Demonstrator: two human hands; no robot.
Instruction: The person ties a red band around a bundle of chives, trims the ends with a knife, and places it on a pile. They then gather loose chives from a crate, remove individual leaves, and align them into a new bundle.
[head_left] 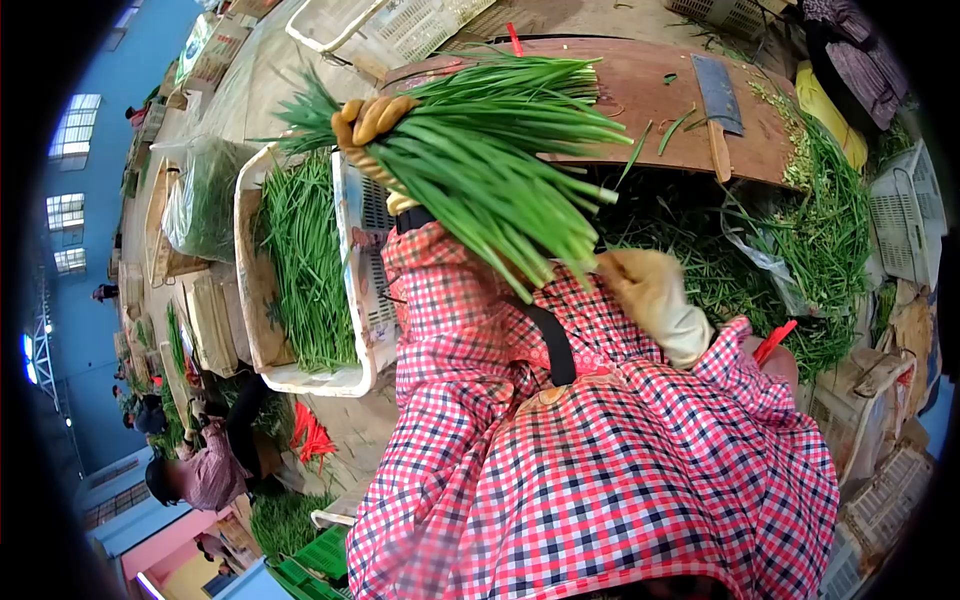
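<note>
- Gripping a thick bundle of long green chive stalks (500, 180), my left hand (372, 122), in an orange knit glove, is closed tight round it, probably to keep the stalks from splaying.
- My right hand (650, 292), in a pale yellow glove, sits at the bundle's lower ends, seemingly to level them; I cannot tell if it is curled or flat.
- Left of my left hand, a white plastic crate (352, 300) holds more stalks.
- Beyond my right hand, a steel cleaver (718, 95) rests on a brown wooden board (640, 100).
</note>
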